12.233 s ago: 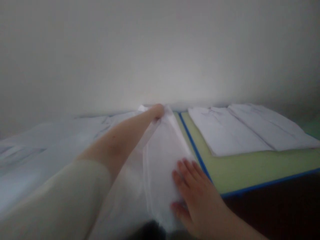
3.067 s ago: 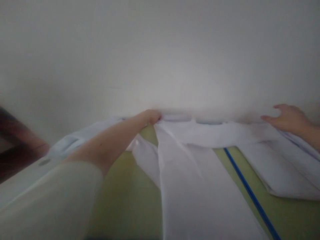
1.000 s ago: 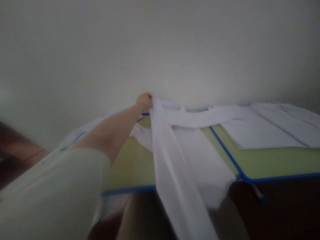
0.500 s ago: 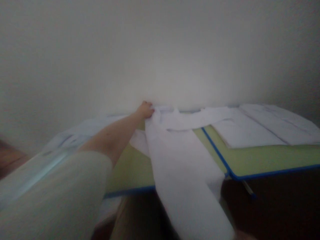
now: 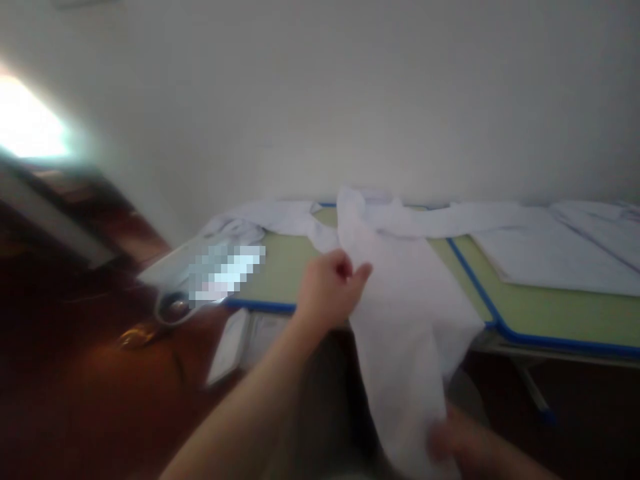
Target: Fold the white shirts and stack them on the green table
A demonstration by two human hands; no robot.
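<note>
A white long-sleeved garment (image 5: 400, 287) lies across the green table, and its near end hangs over the front edge towards me. One sleeve stretches right along the back. My left hand (image 5: 330, 287) is just left of the garment's body, fingers loosely curled and thumb apart, with nothing seen in it. At the hanging lower end is my right hand (image 5: 450, 433), blurred, with its fingers closed on the cloth's edge.
Green tabletops with blue edging (image 5: 565, 327) stand against a pale wall (image 5: 360, 100). Folded white cloth (image 5: 560, 260) lies at right. Crumpled white cloth (image 5: 240, 227) and a clear plastic bag (image 5: 173, 267) are at left. A white box-like object (image 5: 230, 347) shows below the table edge.
My left hand has let go of the garment's far end and come back towards me. The right hand has come further into view at the lower end. The view has turned left.
</note>
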